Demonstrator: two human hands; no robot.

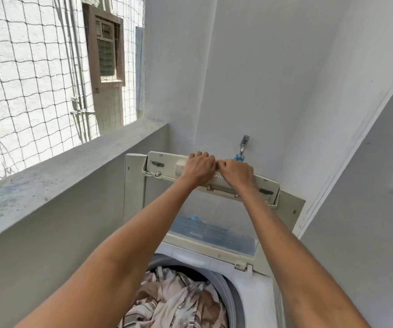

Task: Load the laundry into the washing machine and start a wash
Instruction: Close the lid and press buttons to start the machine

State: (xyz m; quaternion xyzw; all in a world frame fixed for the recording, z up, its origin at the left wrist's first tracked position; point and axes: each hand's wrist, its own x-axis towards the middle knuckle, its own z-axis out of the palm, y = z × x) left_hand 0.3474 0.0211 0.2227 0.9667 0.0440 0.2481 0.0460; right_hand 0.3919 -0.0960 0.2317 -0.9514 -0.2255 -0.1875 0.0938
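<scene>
One top-loading washing machine [257, 297] stands in a narrow corner, a concrete parapet [67, 171] close on its left and a white wall [273, 79] behind and to the right, so there is little room either side. Its folding lid [164, 166] stands raised and upright against the back wall. One heap of striped laundry [176, 301] lies in the drum, low and near, well below both hands. The left hand [199, 168] and right hand [236, 172] sit side by side, touching, fingers curled over the lid's top edge (both grasping it). A single tap [244, 145] juts from the wall just above the right hand.
</scene>
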